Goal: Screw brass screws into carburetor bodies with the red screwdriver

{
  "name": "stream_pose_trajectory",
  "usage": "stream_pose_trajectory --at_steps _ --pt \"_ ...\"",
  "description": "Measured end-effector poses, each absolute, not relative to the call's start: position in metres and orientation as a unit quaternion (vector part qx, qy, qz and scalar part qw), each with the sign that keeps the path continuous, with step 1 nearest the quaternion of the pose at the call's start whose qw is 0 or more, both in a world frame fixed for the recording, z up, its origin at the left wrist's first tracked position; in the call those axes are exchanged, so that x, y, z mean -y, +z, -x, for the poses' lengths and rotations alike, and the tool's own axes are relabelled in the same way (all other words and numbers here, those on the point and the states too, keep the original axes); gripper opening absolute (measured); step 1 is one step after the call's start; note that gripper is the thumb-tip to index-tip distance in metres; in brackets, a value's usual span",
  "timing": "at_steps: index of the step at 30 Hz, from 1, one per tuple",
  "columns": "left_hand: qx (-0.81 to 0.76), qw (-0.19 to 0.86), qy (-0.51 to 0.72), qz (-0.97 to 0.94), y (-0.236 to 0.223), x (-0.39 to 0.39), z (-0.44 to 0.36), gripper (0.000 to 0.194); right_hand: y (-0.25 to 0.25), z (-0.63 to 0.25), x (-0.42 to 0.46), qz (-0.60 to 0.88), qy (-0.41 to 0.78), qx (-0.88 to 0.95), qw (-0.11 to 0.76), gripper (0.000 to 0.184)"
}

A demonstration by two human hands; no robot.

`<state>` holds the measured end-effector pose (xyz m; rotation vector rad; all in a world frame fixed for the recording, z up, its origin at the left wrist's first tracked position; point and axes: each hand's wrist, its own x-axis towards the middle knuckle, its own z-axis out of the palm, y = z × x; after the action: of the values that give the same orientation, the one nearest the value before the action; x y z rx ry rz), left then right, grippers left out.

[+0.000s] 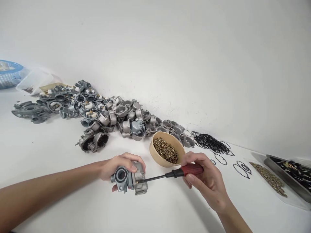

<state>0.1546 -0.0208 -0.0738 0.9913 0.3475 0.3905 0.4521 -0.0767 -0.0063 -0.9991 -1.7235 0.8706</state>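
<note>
My left hand (121, 165) is wrapped round a grey metal carburetor (122, 177), holding it just above the white table with its round bore facing me. Between the fingers and thumb of my right hand (206, 179) is a screwdriver (179, 172) with a red and black handle. Its dark shaft points left, and the tip meets a small brass-coloured screw (138, 182) on the carburetor's right side. Behind my hands stands a tan bowl (155, 157) filled with brass-coloured screws (165, 150).
Carburetor bodies (70, 100) and float bowls (131, 118) lie heaped along the wall. Black rubber rings (211, 144) are piled to the right, near more small brass parts (268, 179) and a metal tray (286, 176). A blue basket (11, 77) and clear container (36, 81) stand far left.
</note>
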Motion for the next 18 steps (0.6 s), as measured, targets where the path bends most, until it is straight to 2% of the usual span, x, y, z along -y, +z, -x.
stream_pose_trajectory --at_steps 3,7,9,13,18 --pt "-0.163 0.856 0.184 -0.456 -0.072 0.021 -0.154 0.033 -0.011 -0.455 0.075 0.434 0.307 0.714 0.456 0.017" --pt "-0.168 0.856 0.177 -0.456 -0.074 0.021 -0.153 0.035 -0.014 -0.460 0.067 0.418 0.276 0.762 0.411 0.026" --pt "-0.184 0.836 0.182 -0.484 -0.076 0.022 -0.153 0.035 -0.011 -0.462 0.064 0.397 0.275 0.788 0.383 0.025" --pt "-0.210 0.762 0.213 -0.574 -0.076 0.028 -0.153 0.033 -0.002 -0.464 0.063 0.357 0.290 0.825 0.329 0.010" --pt "-0.231 0.733 0.245 -0.592 -0.065 0.030 -0.151 0.038 0.001 -0.471 0.064 0.351 0.307 0.821 0.329 0.015"
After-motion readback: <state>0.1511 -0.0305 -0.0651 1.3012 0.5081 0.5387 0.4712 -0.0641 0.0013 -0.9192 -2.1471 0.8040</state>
